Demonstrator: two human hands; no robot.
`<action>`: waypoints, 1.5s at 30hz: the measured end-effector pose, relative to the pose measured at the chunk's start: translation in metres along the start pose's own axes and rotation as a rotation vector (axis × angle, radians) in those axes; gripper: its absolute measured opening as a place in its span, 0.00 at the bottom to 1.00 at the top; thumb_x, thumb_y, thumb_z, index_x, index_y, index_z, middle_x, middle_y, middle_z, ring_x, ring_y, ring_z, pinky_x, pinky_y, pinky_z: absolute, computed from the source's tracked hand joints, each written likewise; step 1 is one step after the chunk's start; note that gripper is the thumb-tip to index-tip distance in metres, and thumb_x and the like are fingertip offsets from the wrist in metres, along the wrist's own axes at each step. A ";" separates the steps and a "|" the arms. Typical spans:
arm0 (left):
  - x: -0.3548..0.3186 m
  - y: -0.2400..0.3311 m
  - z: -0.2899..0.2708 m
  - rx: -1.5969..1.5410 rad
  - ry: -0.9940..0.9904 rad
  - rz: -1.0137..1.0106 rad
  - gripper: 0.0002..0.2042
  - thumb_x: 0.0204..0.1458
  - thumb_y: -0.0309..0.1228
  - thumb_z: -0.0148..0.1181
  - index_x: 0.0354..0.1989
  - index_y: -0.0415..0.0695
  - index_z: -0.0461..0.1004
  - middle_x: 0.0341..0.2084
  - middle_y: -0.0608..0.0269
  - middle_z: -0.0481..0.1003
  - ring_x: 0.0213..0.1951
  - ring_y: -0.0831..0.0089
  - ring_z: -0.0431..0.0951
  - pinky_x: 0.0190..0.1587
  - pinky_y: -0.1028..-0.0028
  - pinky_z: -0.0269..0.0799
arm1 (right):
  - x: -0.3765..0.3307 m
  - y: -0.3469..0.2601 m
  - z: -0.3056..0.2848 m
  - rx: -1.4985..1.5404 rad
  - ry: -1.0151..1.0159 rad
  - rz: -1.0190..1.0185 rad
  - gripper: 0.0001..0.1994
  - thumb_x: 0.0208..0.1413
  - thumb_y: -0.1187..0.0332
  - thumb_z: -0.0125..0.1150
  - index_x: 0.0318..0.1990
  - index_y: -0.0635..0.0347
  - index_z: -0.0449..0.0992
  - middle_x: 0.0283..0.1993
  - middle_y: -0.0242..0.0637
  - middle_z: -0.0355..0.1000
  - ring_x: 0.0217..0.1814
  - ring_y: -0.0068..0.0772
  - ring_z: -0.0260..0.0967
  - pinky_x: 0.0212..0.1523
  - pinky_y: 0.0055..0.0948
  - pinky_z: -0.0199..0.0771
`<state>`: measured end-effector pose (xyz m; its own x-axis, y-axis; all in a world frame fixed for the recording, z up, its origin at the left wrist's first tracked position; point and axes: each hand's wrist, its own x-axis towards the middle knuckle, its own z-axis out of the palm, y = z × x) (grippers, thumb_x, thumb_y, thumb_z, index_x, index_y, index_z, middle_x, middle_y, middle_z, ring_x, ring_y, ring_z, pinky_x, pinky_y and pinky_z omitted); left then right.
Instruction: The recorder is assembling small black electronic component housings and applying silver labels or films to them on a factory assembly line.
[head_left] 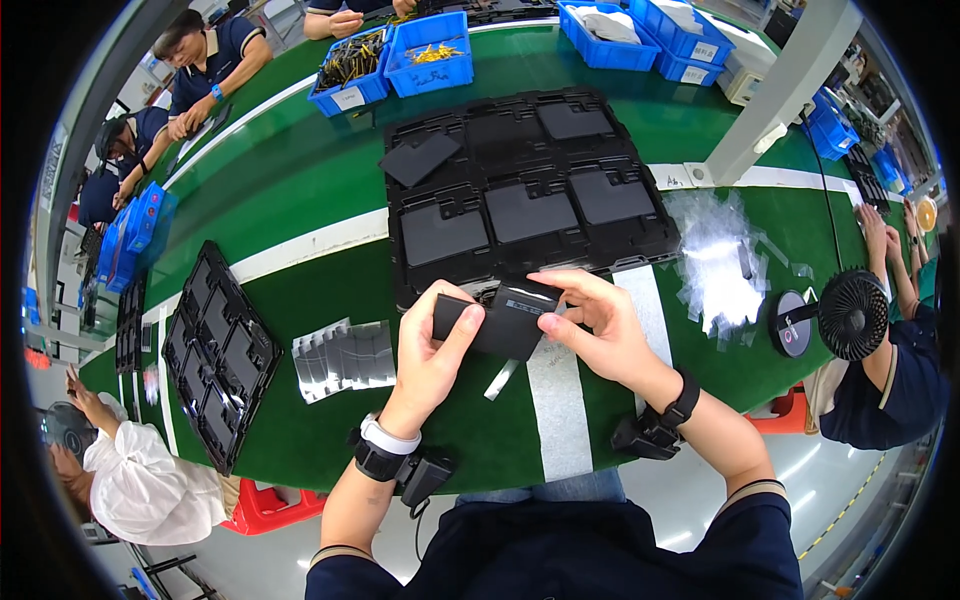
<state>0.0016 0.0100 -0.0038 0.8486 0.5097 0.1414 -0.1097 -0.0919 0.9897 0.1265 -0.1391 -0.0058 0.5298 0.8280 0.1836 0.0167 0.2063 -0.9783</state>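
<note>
black and flat, the small rectangular panel sits up off the green table between both hands, just in front of the big black moulded tray. left hand has it by the left end — thumb curled over the near face, fingers wrapped behind, a firm grip. right hand comes in from the other side, thumb and forefinger pinched at the panel's right edge, the other fingers loosely spread above it; a thin pale strip hangs below the panel, and whether it is attached to the panel cannot be told. both wrists wear dark straps, each with a small black device on it. the tray behind holds several dark panels in its pockets, one panel lying crooked at its far left corner. to the left of the hands, a fanned row of shiny grey film sheets on the table, and beyond them a second black tray, set at an angle. to the right, a heap of clear film scraps and a small black desk fan — a neighbour's arms just past it. blue bins line the far side, where other people are working.
</note>
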 end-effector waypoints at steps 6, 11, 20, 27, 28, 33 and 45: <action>0.000 -0.003 0.000 0.092 0.000 0.032 0.07 0.52 0.30 0.56 0.28 0.41 0.67 0.19 0.72 0.67 0.23 0.87 0.64 0.25 0.84 0.60 | 0.000 0.009 -0.001 -0.006 0.026 -0.032 0.14 0.49 0.76 0.59 0.45 0.64 0.72 0.42 0.38 0.70 0.37 0.22 0.67 0.31 0.18 0.72; -0.004 0.000 0.001 0.020 -0.009 -0.050 0.08 0.52 0.30 0.56 0.26 0.40 0.66 0.18 0.71 0.66 0.22 0.87 0.63 0.24 0.84 0.59 | -0.003 0.004 -0.009 -0.341 -0.059 -0.156 0.14 0.47 0.77 0.60 0.44 0.64 0.74 0.40 0.43 0.72 0.37 0.28 0.70 0.36 0.25 0.71; -0.004 0.000 0.002 0.038 -0.016 0.044 0.07 0.52 0.30 0.56 0.27 0.41 0.66 0.19 0.73 0.65 0.23 0.87 0.62 0.26 0.84 0.57 | -0.003 -0.002 -0.003 -0.406 -0.072 -0.254 0.17 0.46 0.78 0.59 0.47 0.60 0.73 0.44 0.43 0.73 0.39 0.33 0.71 0.43 0.26 0.69; -0.003 -0.002 0.007 -0.055 0.008 0.015 0.07 0.52 0.29 0.56 0.27 0.40 0.67 0.21 0.71 0.68 0.24 0.87 0.64 0.28 0.84 0.60 | 0.001 0.007 -0.008 0.020 0.013 -0.050 0.10 0.49 0.74 0.60 0.40 0.61 0.77 0.34 0.34 0.75 0.32 0.18 0.70 0.31 0.17 0.69; -0.003 -0.002 0.006 -0.052 0.010 0.014 0.07 0.52 0.29 0.56 0.27 0.40 0.67 0.21 0.71 0.68 0.24 0.87 0.64 0.28 0.84 0.60 | 0.002 0.007 -0.009 0.261 -0.009 0.091 0.09 0.51 0.73 0.59 0.40 0.61 0.76 0.35 0.32 0.74 0.35 0.17 0.70 0.32 0.17 0.69; -0.003 -0.004 0.003 0.100 -0.002 0.098 0.07 0.51 0.28 0.57 0.25 0.39 0.68 0.19 0.70 0.68 0.23 0.86 0.65 0.27 0.83 0.60 | 0.003 0.005 -0.012 0.180 -0.078 0.256 0.06 0.54 0.72 0.55 0.37 0.65 0.75 0.36 0.33 0.73 0.36 0.18 0.69 0.35 0.19 0.69; 0.000 -0.008 -0.003 0.123 -0.139 -0.137 0.10 0.44 0.28 0.59 0.18 0.39 0.66 0.12 0.70 0.65 0.18 0.86 0.62 0.21 0.81 0.56 | 0.006 0.001 -0.016 -0.378 -0.352 0.132 0.09 0.51 0.72 0.57 0.22 0.66 0.68 0.15 0.30 0.59 0.17 0.16 0.50 0.17 0.21 0.49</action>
<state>0.0013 0.0132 -0.0113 0.9153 0.4027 -0.0065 0.0677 -0.1380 0.9881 0.1429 -0.1425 -0.0070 0.2329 0.9724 0.0136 0.3078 -0.0604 -0.9495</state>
